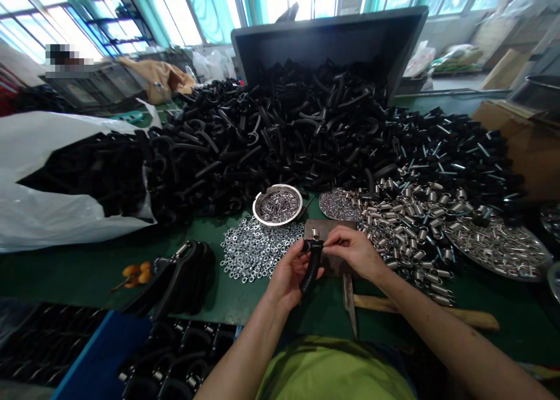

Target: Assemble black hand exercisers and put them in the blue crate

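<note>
My left hand (286, 274) is wrapped round a curved black handle (311, 270), its head end pointing away from me. A short coil spring (315, 234) stands at that head. My right hand (352, 249) pinches with thumb and forefinger at the right side of the head; whatever is between the fingertips is too small to make out. Beneath both hands lies a dark metal block (336, 264). Shiny nuts (256, 251) are heaped to its left, and a metal bowl (257, 213) of small metal pins stands behind them. Loose coil springs (391, 222) spread out to the right.
A large pile of black handles (262, 132) spills from a grey bin (330, 38). Close to me lie a wooden-handled hammer (468, 317) and a pointed metal tool (349, 304). Left are orange fruits (144, 276), stacked handles (192, 277) and a blue divider (105, 353). Right is a tray of pins (503, 248).
</note>
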A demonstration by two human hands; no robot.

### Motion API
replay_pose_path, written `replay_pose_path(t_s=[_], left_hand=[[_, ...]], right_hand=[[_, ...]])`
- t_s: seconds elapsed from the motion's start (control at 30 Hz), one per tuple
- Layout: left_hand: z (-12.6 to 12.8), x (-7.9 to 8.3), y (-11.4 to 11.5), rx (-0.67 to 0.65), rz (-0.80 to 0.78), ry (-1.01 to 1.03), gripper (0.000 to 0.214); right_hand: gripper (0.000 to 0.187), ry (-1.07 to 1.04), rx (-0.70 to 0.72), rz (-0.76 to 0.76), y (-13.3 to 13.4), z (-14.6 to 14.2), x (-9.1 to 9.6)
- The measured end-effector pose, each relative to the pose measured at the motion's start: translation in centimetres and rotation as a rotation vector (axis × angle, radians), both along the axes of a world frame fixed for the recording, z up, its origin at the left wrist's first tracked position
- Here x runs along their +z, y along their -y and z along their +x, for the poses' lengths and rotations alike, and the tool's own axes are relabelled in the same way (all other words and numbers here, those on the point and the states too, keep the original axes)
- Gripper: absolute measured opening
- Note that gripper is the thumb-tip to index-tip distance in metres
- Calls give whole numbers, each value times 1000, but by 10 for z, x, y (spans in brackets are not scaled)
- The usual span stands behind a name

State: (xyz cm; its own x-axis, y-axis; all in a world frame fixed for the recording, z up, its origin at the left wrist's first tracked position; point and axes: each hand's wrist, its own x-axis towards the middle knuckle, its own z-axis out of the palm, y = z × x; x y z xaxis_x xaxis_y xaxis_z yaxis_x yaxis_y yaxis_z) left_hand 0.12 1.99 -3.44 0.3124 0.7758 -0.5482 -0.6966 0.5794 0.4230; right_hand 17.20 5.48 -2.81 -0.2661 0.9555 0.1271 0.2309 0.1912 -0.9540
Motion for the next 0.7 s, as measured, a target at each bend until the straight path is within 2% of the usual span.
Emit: replay_pose_path(t_s=[0.43, 0.7], left_hand=[[0, -6, -7, -62, 18, -43, 30], [1, -6, -8, -92, -15, 27, 29]], right_hand=[[4, 5, -19, 32, 0, 4, -7], [5, 38, -30, 103, 2, 5, -6]])
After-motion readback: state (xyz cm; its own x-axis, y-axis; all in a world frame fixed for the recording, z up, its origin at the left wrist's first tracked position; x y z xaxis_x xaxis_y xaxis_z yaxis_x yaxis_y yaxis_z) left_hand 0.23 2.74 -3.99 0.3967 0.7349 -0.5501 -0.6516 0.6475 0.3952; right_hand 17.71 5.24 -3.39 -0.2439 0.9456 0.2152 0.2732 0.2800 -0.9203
